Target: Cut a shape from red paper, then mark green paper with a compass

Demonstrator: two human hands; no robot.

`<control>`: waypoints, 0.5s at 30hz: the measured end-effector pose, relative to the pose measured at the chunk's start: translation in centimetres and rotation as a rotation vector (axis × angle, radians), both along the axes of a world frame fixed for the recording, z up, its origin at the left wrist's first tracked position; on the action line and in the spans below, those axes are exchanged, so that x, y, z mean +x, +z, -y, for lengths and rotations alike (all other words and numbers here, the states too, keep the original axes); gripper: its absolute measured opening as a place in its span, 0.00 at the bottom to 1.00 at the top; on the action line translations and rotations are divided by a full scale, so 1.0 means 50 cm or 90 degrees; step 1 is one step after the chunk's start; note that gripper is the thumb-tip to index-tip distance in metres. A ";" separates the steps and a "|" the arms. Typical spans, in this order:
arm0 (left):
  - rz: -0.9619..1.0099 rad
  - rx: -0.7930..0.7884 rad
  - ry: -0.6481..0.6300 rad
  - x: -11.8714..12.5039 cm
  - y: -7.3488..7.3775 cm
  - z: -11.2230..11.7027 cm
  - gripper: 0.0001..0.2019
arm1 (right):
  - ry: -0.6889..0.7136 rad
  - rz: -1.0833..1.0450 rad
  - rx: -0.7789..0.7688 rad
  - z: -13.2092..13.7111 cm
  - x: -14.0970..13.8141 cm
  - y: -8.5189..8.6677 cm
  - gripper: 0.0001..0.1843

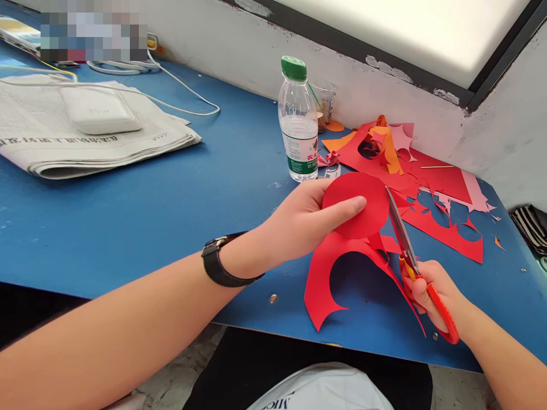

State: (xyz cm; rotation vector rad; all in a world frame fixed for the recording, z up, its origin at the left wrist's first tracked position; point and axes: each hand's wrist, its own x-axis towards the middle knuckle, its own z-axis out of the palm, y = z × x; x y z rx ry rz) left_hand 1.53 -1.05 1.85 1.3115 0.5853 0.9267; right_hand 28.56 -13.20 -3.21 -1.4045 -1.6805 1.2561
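Note:
My left hand (307, 219) pinches a round red paper disc (354, 191), with the thumb flat on its face and the fingers hidden behind it. In my right hand (436, 290) is a pair of scissors (404, 239) with red handles, the blades pointing up along the disc's right edge. The blades look nearly closed; whether paper lies between them I cannot tell. Below the disc hangs a curved red paper offcut (318, 279) with a large round cut-out; how it joins the disc is partly hidden.
Red, orange and pink paper scraps (444, 171) lie at the right by the wall. A water bottle (298, 125) with a green cap stands behind my left hand, a clear cup (327, 99) behind it. Folded newspaper (162, 142), a white box-shaped device (102, 111) and cables (183, 108) occupy the left.

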 end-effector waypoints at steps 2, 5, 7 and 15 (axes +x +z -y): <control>0.005 -0.002 -0.003 -0.001 -0.001 -0.001 0.20 | 0.000 0.005 -0.008 0.000 -0.001 0.000 0.41; -0.002 0.002 0.002 -0.001 -0.001 0.000 0.20 | -0.003 0.013 -0.020 0.000 0.000 -0.004 0.41; -0.010 0.001 0.007 -0.001 0.000 0.000 0.21 | -0.008 0.017 -0.019 0.001 0.002 -0.008 0.42; 0.003 -0.007 0.026 0.000 -0.004 0.000 0.20 | -0.006 0.000 -0.023 -0.002 0.000 -0.003 0.42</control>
